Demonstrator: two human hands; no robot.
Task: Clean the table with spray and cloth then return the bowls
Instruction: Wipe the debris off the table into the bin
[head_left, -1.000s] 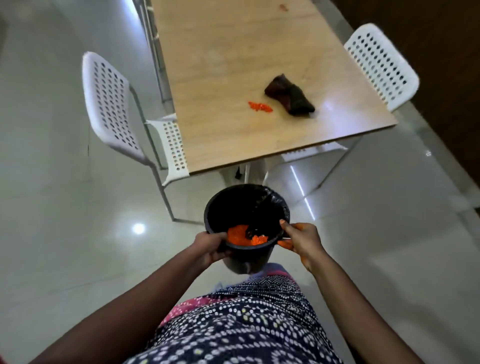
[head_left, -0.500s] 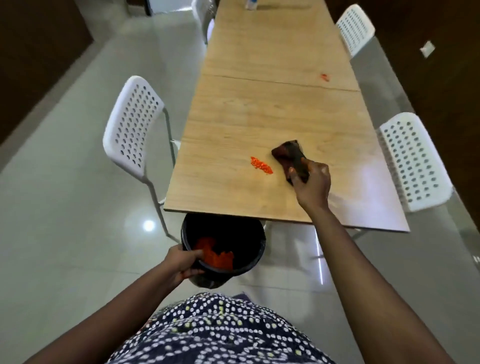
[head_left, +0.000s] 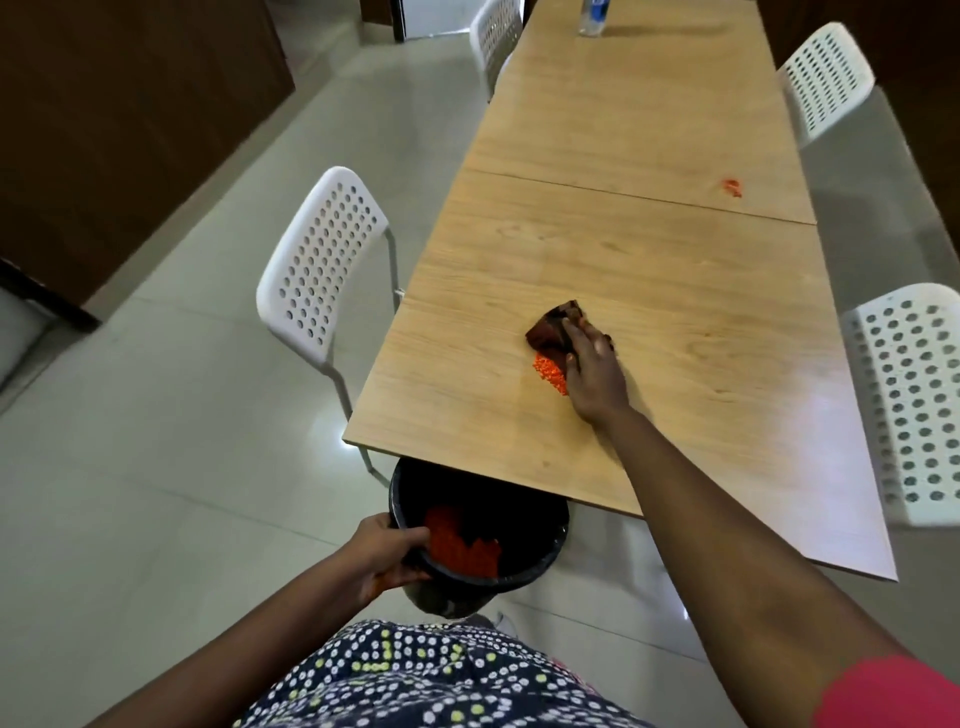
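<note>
A long wooden table (head_left: 623, 249) runs away from me. On its near half lies a dark brown cloth (head_left: 546, 330), and my right hand (head_left: 595, 369) presses on it with the fingers laid flat over it. A small heap of orange crumbs (head_left: 549, 370) sits against the cloth's near edge, beside my thumb. My left hand (head_left: 382, 551) grips the rim of a black bin (head_left: 545, 564) held just under the table's near edge. More orange crumbs (head_left: 462, 545) lie inside the bin. A spray bottle (head_left: 592, 15) stands at the table's far end.
Another small orange spot (head_left: 732, 187) marks the table's far right side. White perforated chairs stand on the left (head_left: 322, 260), the near right (head_left: 914, 395), the far right (head_left: 826, 73) and the far left (head_left: 493, 36). A glossy tiled floor surrounds the table.
My right hand left the bin, reached to the cloth and slid it left against the crumbs. My left hand has brought the bin under the table edge. The view has tilted up.
</note>
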